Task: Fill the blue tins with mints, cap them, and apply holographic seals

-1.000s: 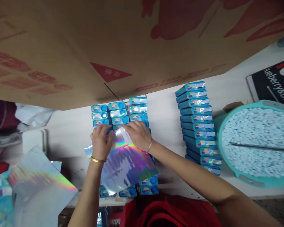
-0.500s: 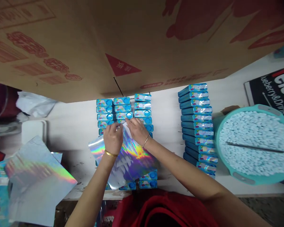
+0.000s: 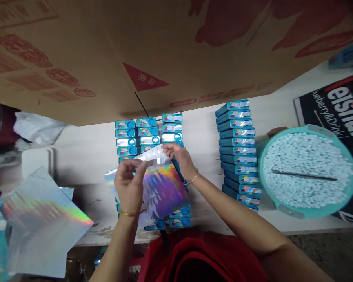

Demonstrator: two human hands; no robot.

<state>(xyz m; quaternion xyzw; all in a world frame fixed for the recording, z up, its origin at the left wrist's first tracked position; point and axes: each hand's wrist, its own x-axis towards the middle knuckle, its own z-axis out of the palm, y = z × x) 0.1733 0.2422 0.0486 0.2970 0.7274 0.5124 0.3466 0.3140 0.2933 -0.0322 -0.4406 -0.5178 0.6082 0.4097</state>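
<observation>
Silver holographic sheet (image 3: 164, 192): spread over the middle of the blue tins (image 3: 147, 131), hiding many of them; along its far edge a pale strip (image 3: 154, 154) stands lifted between the hands.
Left hand (image 3: 131, 186): thumb and forefinger pinch the sheet's far edge, near the strip's left end.
Right hand (image 3: 181, 158): fingertips grasp the strip's right end, above the tins.
Cardboard carton (image 3: 106, 74): looms across the far side, close behind the last tins, blocking the view of the white table (image 3: 200, 129) beyond.
Separate tin row (image 3: 238, 152): one line on the right, well apart from the others.
Teal tub (image 3: 326, 211): just beside that row, full of pale blue pieces (image 3: 300, 192), a dark stick (image 3: 304, 175) lying on them; it partly covers a black printed box (image 3: 344, 102).
Left side: another shiny sheet (image 3: 47, 227) reaches past the table's near edge; beyond it, a white container (image 3: 35, 162) and a crumpled plastic bag (image 3: 38, 129).
</observation>
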